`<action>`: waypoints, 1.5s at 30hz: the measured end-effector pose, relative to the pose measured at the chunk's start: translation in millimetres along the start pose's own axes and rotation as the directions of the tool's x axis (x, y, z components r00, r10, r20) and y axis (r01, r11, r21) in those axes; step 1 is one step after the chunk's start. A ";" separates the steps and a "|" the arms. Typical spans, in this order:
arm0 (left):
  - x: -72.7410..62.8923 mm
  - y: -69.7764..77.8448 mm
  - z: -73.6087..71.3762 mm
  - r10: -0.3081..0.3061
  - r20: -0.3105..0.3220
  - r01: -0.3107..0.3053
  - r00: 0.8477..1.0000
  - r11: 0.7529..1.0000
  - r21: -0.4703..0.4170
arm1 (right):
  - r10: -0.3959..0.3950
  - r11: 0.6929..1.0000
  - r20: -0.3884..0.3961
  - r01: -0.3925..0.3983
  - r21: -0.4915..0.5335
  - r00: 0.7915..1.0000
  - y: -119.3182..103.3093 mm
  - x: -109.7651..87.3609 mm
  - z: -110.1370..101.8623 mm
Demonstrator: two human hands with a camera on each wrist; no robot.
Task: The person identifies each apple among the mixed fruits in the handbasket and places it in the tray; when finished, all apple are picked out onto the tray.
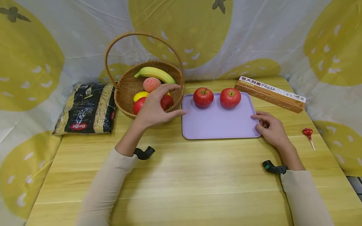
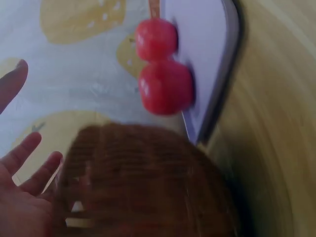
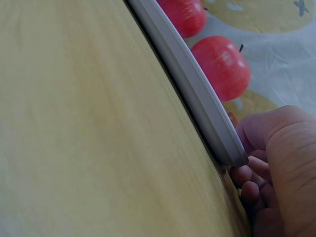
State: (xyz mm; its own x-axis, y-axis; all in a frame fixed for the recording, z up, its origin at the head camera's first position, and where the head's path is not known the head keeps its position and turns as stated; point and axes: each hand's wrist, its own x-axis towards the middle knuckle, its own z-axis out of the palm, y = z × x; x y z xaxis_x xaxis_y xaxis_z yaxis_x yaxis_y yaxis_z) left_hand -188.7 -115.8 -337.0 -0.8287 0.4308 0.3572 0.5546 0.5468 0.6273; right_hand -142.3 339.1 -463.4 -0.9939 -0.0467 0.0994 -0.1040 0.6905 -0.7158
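Note:
My left hand (image 1: 156,108), thumb and fingers spread apart, hovers over the front right of a wicker basket (image 1: 121,99). Nothing is between its fingers. Inside the basket are a banana (image 1: 155,73), a peach (image 1: 151,84), a yellow fruit (image 1: 138,96) and red fruits (image 1: 138,105), partly hidden by this hand. To the right lies a lilac tray (image 1: 217,125) bearing two red apples (image 1: 203,97) (image 1: 230,98) along its back side. At the tray's right end, my right hand (image 1: 270,128) pinches the rim; the thumb and curled fingers meet the corner in the right wrist view.
A bag of penne pasta (image 1: 87,108) lies left of the basket, whose tall handle (image 1: 141,33) arches up. Behind the tray's right corner sits a pasta box (image 1: 271,94). A red lollipop (image 1: 308,133) is near the table's right edge. Patterned cloth (image 1: 254,37) hangs behind.

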 end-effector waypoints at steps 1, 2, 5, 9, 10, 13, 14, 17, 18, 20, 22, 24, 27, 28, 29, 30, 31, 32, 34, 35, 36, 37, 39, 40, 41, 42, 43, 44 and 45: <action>-0.9 -4.1 -4.6 -0.021 0.007 0.021 1.000 1.000 0.011 | 0.001 1.000 0.000 -0.001 -0.001 1.000 0.3 -0.3 -0.1; -2.0 -7.9 -9.0 -0.042 0.015 0.041 0.999 0.999 0.018 | 0.003 1.000 0.001 -0.003 -0.004 1.000 0.4 -0.5 -0.2; -5.9 -18.2 -20.7 -0.108 0.039 0.106 0.993 0.993 0.042 | 0.007 1.000 0.004 -0.007 -0.011 1.000 -0.1 -0.6 -0.1; -10.3 -29.1 -33.3 -0.165 0.057 0.160 0.985 0.984 0.083 | 0.007 1.000 0.007 -0.007 -0.012 1.000 -0.4 0.4 0.4; -10.7 -31.4 -36.0 -0.170 0.061 0.164 0.984 0.983 0.086 | 0.007 1.000 0.006 -0.007 -0.011 1.000 -0.2 0.7 0.5; -10.3 -37.4 -42.1 -0.176 0.087 0.169 0.981 0.982 0.080 | 0.008 1.000 0.004 -0.008 -0.004 1.000 1.0 1.1 0.5; -10.0 -39.0 -43.4 -0.180 0.098 0.173 0.979 0.982 0.073 | 0.009 1.000 0.004 -0.009 -0.002 1.000 1.5 1.0 0.5; -9.4 -42.5 -46.0 -0.195 0.130 0.189 0.972 0.980 0.062 | 0.011 1.000 0.005 -0.011 -0.001 1.000 2.6 0.8 0.3; -9.2 -43.4 -46.6 -0.199 0.139 0.193 0.970 0.979 0.058 | 0.012 1.000 0.005 -0.012 -0.003 1.000 2.8 0.6 0.3; -8.6 -45.1 -47.8 -0.204 0.153 0.197 0.967 0.979 0.060 | 0.012 1.000 0.007 -0.012 -0.006 1.000 3.3 0.4 0.2; -7.5 -46.7 -49.0 -0.204 0.167 0.197 0.965 0.979 0.062 | 0.012 1.000 0.007 -0.012 -0.011 1.000 3.7 0.2 0.2; -6.1 -48.4 -50.5 -0.202 0.184 0.193 0.962 0.979 0.066 | 0.013 1.000 0.006 -0.012 -0.014 1.000 3.7 0.2 0.2; -4.3 -51.1 -52.8 -0.197 0.210 0.186 0.958 0.980 0.070 | 0.013 1.000 0.005 -0.013 -0.019 1.000 3.0 0.4 0.2; -3.8 -52.1 -53.5 -0.196 0.219 0.184 0.956 0.980 0.073 | 0.012 1.000 0.006 -0.012 -0.020 1.000 2.6 0.6 0.2; -3.6 -53.0 -54.1 -0.195 0.227 0.182 0.954 0.980 0.078 | 0.012 1.000 0.007 -0.012 -0.020 1.000 2.1 0.7 0.2; -3.2 -53.6 -54.6 -0.195 0.234 0.181 0.953 0.980 0.080 | 0.011 1.000 0.007 -0.011 -0.021 1.000 1.7 0.8 0.2; -2.9 -54.4 -55.0 -0.195 0.240 0.179 0.951 0.980 0.085 | 0.011 1.000 0.008 -0.011 -0.020 1.000 1.5 0.9 0.3; -2.5 -54.8 -55.3 -0.197 0.248 0.180 0.949 0.980 0.089 | 0.010 1.000 0.008 -0.010 -0.019 1.000 1.3 0.9 0.3; -1.6 -55.2 -55.4 -0.203 0.262 0.183 0.943 0.978 0.099 | 0.009 1.000 0.007 -0.009 -0.017 1.000 1.3 1.0 0.4; -1.1 -55.3 -55.3 -0.206 0.268 0.184 0.941 0.978 0.102 | 0.010 1.000 0.007 -0.010 -0.017 1.000 1.3 1.1 0.5; -0.6 -55.4 -55.1 -0.208 0.274 0.185 0.939 0.977 0.106 | 0.010 1.000 0.005 -0.009 -0.016 1.000 1.5 1.1 0.5; 0.0 -55.6 -54.9 -0.210 0.281 0.186 0.937 0.976 0.110 | 0.009 1.000 0.005 -0.009 -0.016 1.000 1.7 1.2 0.5; 1.3 -55.5 -54.5 -0.209 0.293 0.181 0.933 0.976 0.118 | 0.009 1.000 0.005 -0.009 -0.014 1.000 1.9 1.2 0.6; 1.9 -55.5 -54.4 -0.207 0.298 0.178 0.932 0.976 0.122 | 0.008 1.000 0.004 -0.008 -0.014 1.000 1.9 1.3 0.6; 2.5 -55.4 -54.4 -0.205 0.303 0.174 0.931 0.977 0.126 | 0.008 1.000 0.003 -0.008 -0.013 1.000 2.0 1.3 0.6; 3.0 -55.1 -54.6 -0.203 0.310 0.170 0.929 0.977 0.130 | 0.006 1.000 0.002 -0.006 -0.012 1.000 1.8 1.4 0.6; 3.5 -55.0 -54.7 -0.201 0.318 0.165 0.926 0.977 0.137 | 0.005 1.000 0.002 -0.005 -0.012 1.000 1.7 1.4 0.7; 3.9 -55.2 -55.0 -0.200 0.329 0.161 0.923 0.976 0.144 | 0.003 1.000 0.001 -0.003 -0.012 1.000 1.4 1.4 0.8; 4.2 -55.4 -55.2 -0.199 0.340 0.155 0.919 0.976 0.151 | 0.003 1.000 0.002 -0.003 -0.012 1.000 1.3 1.5 0.9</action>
State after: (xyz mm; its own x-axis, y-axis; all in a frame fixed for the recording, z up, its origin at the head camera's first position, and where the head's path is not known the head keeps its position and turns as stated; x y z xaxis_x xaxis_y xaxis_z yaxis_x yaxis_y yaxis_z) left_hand -227.1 -184.0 -332.0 -0.8463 0.5317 -0.0319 0.4243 0.7092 0.5630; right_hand -143.9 339.2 -464.8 -0.9943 -0.0463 0.0960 -0.1009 0.6993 -0.7077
